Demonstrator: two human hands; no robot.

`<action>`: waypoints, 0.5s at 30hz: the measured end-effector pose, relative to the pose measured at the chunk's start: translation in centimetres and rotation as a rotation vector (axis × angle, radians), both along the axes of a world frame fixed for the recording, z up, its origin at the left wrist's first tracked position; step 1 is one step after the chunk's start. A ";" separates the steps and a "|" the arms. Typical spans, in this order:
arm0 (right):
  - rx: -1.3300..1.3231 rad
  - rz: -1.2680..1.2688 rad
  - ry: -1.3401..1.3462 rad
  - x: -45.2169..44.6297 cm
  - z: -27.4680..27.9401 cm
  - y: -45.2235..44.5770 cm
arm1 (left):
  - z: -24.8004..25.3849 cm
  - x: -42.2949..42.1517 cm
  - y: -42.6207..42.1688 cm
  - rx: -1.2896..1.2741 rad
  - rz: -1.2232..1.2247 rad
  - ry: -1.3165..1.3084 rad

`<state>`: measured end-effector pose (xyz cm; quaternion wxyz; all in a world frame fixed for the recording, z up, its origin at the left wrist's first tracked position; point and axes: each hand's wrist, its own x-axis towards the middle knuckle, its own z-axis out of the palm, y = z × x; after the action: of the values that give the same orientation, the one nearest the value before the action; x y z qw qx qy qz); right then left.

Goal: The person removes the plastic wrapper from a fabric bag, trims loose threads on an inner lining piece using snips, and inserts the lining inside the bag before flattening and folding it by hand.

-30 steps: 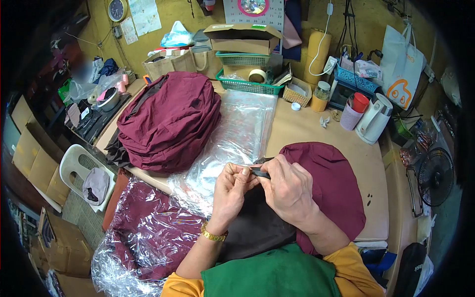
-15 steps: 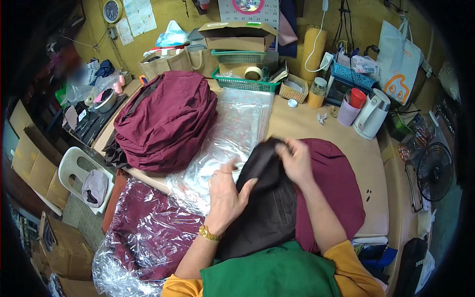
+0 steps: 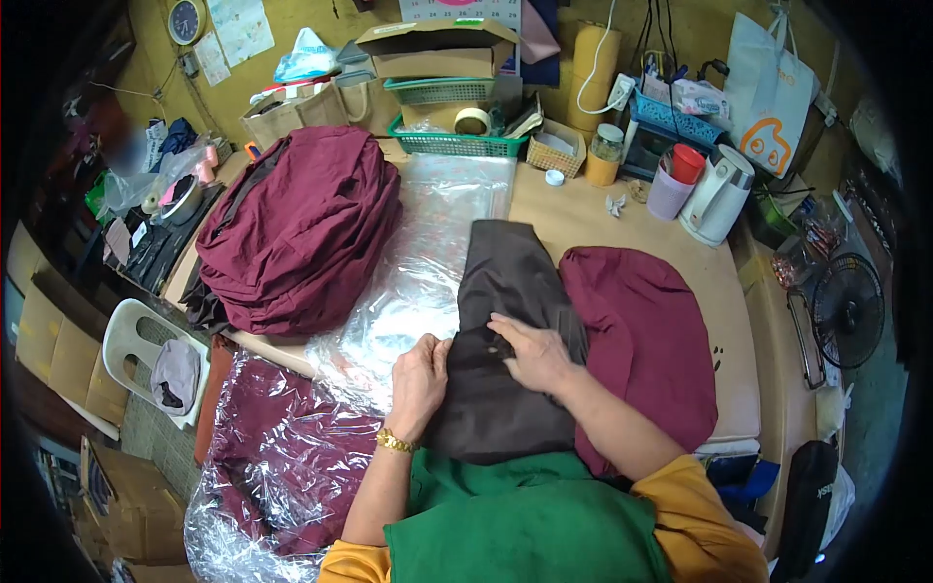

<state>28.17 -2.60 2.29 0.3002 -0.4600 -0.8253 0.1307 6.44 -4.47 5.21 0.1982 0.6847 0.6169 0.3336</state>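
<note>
Dark brown cloth point(image 3: 513, 272), lying on the counter point(image 3: 680, 277), is serving as landmark. Hazards, left to right: just left of it, clear plastic sheets point(image 3: 452, 194) are offering a slick surface, where a stray edge could be slipping sideways. At its left edge, my left hand point(image 3: 419, 379) is curling almost closed; I cannot tell whether it is pinching fabric, but an uneven tug would probably be skewing the cloth. On it, my right hand point(image 3: 535, 355) is resting open, fingers extended, apparently grasping nothing; heavy pressure could be setting creases. Materials, left to right: left of the cloth, a plastic-wrapped bundle point(image 3: 301, 437) is glinting and crinkling, and a maroon pile point(image 3: 301, 233) is slumping in soft folds. The cloth itself is showing a smooth, faint sheen; right of it, maroon fabric point(image 3: 637, 350) is curving roundly, matte and lightly wrinkled.
</note>
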 end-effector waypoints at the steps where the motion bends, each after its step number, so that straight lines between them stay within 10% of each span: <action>1: -0.012 0.035 0.061 0.5 -0.3 0.7 | -0.3 -0.3 -0.1 -0.028 -0.009 0.002; 15: 0.114 0.299 0.011 3.9 -1.0 5.5 | -0.5 -4.8 -1.3 -0.115 0.090 0.035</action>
<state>32.03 2.95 1.27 0.3075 -0.3136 -0.8890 0.1294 1.63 -5.81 4.67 0.2112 0.6495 0.6685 0.2943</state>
